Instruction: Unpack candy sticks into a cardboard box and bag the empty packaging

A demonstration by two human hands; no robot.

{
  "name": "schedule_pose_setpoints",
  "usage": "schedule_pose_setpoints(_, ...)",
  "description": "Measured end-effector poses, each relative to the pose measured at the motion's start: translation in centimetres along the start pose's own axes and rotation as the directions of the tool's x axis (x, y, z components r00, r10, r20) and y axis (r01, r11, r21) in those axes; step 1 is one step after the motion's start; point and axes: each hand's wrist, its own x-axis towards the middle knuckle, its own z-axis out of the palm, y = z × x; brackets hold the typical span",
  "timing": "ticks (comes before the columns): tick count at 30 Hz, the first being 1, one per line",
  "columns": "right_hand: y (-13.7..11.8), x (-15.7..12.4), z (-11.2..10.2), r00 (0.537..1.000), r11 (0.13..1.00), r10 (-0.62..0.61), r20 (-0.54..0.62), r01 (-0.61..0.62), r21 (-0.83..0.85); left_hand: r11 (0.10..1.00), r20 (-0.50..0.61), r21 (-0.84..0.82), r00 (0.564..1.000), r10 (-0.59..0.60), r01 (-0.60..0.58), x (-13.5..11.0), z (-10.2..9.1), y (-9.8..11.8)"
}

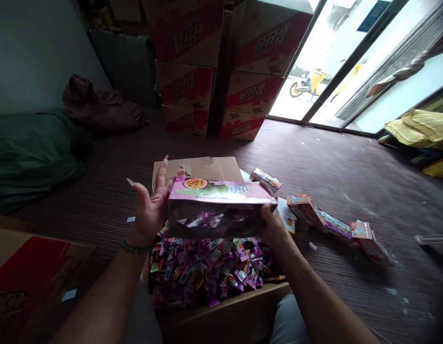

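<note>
The right hand point(275, 222) is gripping the right end of a pink display box point(221, 189), thumb pressing on its near edge; the other fingers are hiding behind the cardboard. Over on the other side, the left hand point(152, 205) is spreading wide, palm open, thumb sticking out, a dark bracelet point(135, 246) circling the wrist. Some of its fingertips are slipping out of sight behind the box's left end, so whether they are touching it, I can't tell.

The box is hanging above an open carton point(221, 308) brimming with purple candy packets point(207, 267). More purple is showing in the box's shadowy front, but it's hard to say whether those packets are sitting inside or lying beyond. The lettering on top is blurring in the glare.

A cardboard flap point(207, 167) is poking up behind, partly covered by the box. On the floor to the right, small printed boxes point(305, 210) are lying in a loose row. Stacked red cartons point(185, 86) are rising out of the top of view, while a red-banded carton point(31, 282) is running off the left edge.
</note>
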Motion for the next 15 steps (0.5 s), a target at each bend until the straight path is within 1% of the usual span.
schedule_pose_setpoints(1,-0.1,0.2,0.0,1.000,0.999,-0.008,-0.029,0.009,0.036,1.000,0.011,-0.002,1.000,-0.001,0.001,0.2,-0.2,-0.2)
schedule_pose_setpoints(2,-0.2,0.6,0.0,0.997,0.997,-0.023,-0.071,0.028,0.073,1.000,-0.002,0.005,1.000,0.009,-0.009,0.4,-0.3,-0.5)
schedule_pose_setpoints(4,-0.4,1.2,-0.1,0.985,0.988,-0.058,-0.160,0.079,0.130,0.998,-0.091,0.053,0.995,0.045,-0.040,0.9,-0.7,-1.2)
schedule_pose_setpoints(5,-0.5,1.3,-0.2,0.979,0.984,-0.071,-0.189,0.100,0.146,0.996,-0.142,0.084,0.989,0.049,-0.037,1.1,-0.9,-1.7)
schedule_pose_setpoints(7,-0.8,1.3,-0.6,0.973,0.979,-0.102,-0.207,0.135,0.151,0.993,-0.194,0.114,0.981,-0.001,0.023,1.5,-1.2,-2.8)
schedule_pose_setpoints(10,-1.3,0.5,-1.1,0.966,0.976,-0.156,-0.205,0.183,0.120,0.977,-0.194,0.151,0.974,-0.119,0.149,1.7,-1.5,-4.4)
schedule_pose_setpoints(11,-1.6,0.3,-1.2,0.964,0.975,-0.162,-0.209,0.189,0.114,0.964,-0.214,0.184,0.965,-0.151,0.192,1.7,-1.6,-5.0)
schedule_pose_setpoints(12,-1.9,0.1,-1.3,0.962,0.975,-0.164,-0.216,0.192,0.114,0.942,-0.240,0.243,0.955,-0.172,0.231,1.6,-1.6,-5.6)
schedule_pose_setpoints(13,-2.2,-0.1,-1.5,0.960,0.974,-0.160,-0.228,0.191,0.118,0.905,-0.257,0.342,0.952,-0.168,0.252,1.4,-1.5,-6.4)
schedule_pose_setpoints(14,-2.4,-0.1,-1.7,0.958,0.974,-0.151,-0.245,0.187,0.129,0.844,-0.244,0.479,0.960,-0.135,0.240,1.0,-1.3,-7.2)
schedule_pose_setpoints(15,-2.6,-0.1,-1.9,0.954,0.973,-0.138,-0.267,0.181,0.143,0.746,-0.187,0.640,0.979,-0.080,0.183,0.5,-1.1,-8.3)
